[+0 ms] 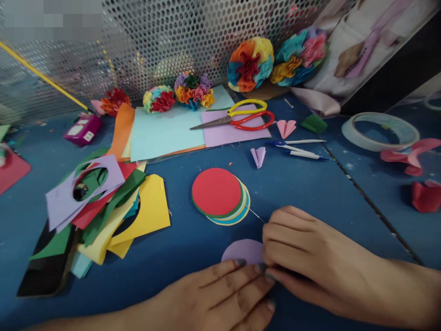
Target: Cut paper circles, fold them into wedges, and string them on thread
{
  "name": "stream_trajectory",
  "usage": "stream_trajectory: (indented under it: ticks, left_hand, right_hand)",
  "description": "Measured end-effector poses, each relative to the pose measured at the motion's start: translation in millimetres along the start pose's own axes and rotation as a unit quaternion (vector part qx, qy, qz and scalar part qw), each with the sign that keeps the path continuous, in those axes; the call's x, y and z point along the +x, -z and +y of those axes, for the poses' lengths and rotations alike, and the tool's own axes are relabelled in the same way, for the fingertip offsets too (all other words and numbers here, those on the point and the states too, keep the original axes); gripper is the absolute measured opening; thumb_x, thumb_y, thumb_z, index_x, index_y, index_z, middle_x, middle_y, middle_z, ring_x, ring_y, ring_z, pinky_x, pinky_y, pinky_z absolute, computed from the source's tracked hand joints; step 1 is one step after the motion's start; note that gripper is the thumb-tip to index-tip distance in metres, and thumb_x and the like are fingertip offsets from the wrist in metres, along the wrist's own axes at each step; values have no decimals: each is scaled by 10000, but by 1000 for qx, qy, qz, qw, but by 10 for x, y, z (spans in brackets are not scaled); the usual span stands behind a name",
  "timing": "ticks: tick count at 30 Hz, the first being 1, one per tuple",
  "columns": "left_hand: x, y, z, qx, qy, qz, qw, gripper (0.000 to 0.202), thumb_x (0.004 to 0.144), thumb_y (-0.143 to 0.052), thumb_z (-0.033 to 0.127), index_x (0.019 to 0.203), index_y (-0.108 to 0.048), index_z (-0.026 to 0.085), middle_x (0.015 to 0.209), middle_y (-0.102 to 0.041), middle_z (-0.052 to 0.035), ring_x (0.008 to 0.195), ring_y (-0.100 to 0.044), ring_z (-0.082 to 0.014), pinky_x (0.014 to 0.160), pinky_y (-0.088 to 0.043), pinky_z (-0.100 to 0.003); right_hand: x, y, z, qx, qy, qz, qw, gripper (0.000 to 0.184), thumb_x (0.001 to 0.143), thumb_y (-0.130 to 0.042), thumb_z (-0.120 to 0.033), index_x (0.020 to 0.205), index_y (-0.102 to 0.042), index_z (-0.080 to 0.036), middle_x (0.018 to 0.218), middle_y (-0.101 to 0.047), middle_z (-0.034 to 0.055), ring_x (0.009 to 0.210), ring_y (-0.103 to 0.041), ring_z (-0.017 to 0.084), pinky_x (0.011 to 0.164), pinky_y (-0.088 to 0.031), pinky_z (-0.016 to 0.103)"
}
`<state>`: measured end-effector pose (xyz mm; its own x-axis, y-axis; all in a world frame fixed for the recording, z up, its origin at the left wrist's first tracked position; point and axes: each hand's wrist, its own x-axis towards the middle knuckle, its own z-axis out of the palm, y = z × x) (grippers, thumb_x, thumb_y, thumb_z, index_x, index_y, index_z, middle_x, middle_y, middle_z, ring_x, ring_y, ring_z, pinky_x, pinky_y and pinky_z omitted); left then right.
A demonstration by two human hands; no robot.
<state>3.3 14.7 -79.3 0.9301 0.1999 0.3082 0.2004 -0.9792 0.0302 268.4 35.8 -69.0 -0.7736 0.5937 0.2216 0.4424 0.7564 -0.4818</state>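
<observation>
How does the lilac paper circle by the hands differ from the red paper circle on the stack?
The lilac paper circle lies alone on the blue table; the red paper circle tops a stack of coloured discs. The lilac one is half hidden under the left hand and right hand; the red one is untouched, fully visible. Both lie flat.

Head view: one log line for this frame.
left hand: fingertips on lilac paper circle | right hand: closed on its right edge | stack of paper circles: red on top, beyond hands
</observation>
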Motion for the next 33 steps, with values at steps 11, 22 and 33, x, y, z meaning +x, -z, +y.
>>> stream_trajectory:
  ticks: [11,22,33]
  left_hand:
    - [49,73,-1,-15,14,4,1000,313,1087,-482,197,1281,-727,207,1394,-709,0,1313,-632,-156,1186,-454,-299]
    - [-107,219,71,-9,167,99,981,299,1057,-500,75,999,-776,175,909,-830,8,908,-770,-128,1069,-568,-291]
    - [-46,215,-105,-17,-13,69,997,544,1140,-282,379,1153,-760,121,1067,-808,-39,1049,-712,-194,1099,-510,-385]
  right_hand:
    - [7,-51,4,-57,17,4,998,320,1067,-377,-168,820,-577,-207,803,-593,17,751,-456,205,762,-314,371]
    - [-10,-64,38,-64,38,11,997,273,1057,-426,-169,830,-575,-184,813,-571,25,764,-415,197,760,-303,357]
    - [-12,-30,31,-72,44,3,996,277,1069,-413,-186,842,-572,-178,832,-557,36,778,-410,199,762,-298,354]
